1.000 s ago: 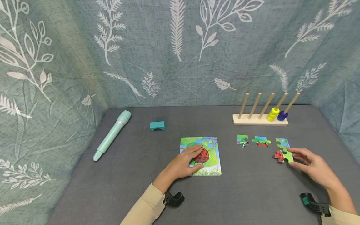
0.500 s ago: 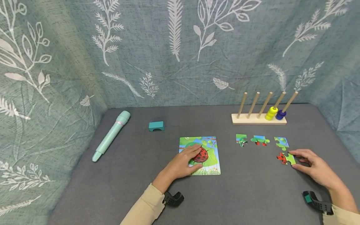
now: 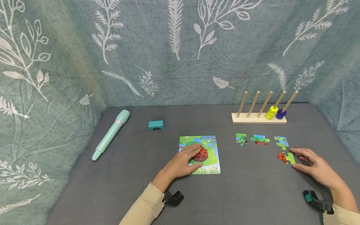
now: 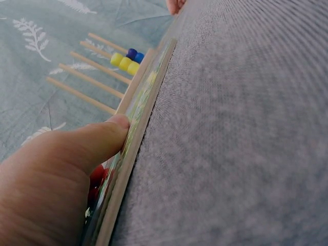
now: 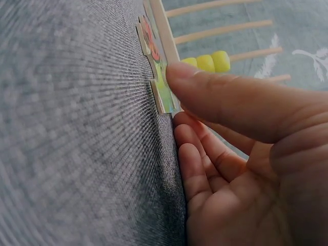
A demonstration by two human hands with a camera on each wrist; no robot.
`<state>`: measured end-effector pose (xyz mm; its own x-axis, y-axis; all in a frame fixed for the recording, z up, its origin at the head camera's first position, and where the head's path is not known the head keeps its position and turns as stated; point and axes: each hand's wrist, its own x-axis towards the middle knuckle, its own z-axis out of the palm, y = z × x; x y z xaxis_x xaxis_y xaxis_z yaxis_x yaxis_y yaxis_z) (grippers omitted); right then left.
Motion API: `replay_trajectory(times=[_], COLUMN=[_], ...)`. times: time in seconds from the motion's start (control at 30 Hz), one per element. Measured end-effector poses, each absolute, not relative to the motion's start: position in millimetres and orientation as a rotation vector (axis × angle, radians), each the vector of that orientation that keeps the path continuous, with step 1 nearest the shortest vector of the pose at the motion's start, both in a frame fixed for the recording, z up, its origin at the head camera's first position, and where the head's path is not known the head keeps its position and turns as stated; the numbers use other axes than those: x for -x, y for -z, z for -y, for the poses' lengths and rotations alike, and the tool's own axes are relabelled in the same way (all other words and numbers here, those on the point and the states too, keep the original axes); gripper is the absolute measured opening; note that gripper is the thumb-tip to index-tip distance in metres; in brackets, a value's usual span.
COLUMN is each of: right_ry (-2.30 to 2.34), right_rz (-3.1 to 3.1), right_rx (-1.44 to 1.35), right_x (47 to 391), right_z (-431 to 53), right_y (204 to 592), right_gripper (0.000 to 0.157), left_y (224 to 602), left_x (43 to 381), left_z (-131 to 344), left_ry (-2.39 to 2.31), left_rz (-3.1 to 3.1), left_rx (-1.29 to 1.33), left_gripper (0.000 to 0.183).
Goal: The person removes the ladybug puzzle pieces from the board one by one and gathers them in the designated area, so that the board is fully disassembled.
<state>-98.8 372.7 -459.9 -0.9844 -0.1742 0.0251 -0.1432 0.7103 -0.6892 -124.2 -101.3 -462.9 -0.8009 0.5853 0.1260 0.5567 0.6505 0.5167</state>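
In the head view my left hand [image 3: 180, 162] lies over the left part of a square ladybug puzzle board [image 3: 212, 156], fingers stretched across the picture. The left wrist view shows its thumb [image 4: 97, 143] resting on the board's face near the edge. A red and green jigsaw piece [image 3: 286, 158] lies flat on the table at the right. My right hand [image 3: 315, 165] is at its right side, thumb and fingers spread apart. In the right wrist view the thumb tip overlaps the end of the piece [image 5: 159, 77], and the other fingers rest low beside the table.
Three more jigsaw pieces form a row: a left one [image 3: 241, 139], a middle one [image 3: 260, 139] and a right one [image 3: 282, 142]. Behind them stands a peg rack [image 3: 239, 118] with yellow and blue beads. A teal block [image 3: 156, 125] and a mint microphone-shaped toy [image 3: 112, 132] lie left.
The red and green piece has shifted slightly right and down, away from the piece above it. My right fingers have since loosened from its edge. My left hand stays on the board.
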Motion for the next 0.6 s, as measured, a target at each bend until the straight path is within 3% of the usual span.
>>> replay_trajectory(times=[0.6], right_ry=[1.286], right_rz=[-2.791], right_rx=[0.218], right_x=[97.4], right_z=[-375.1], right_y=[464.4], right_gripper=[0.068], left_y=[462.8], left_x=[123.9], left_z=[102.6], left_ry=[-0.844], left_rz=[-2.805], left_rx=[-0.974], left_gripper=[0.063])
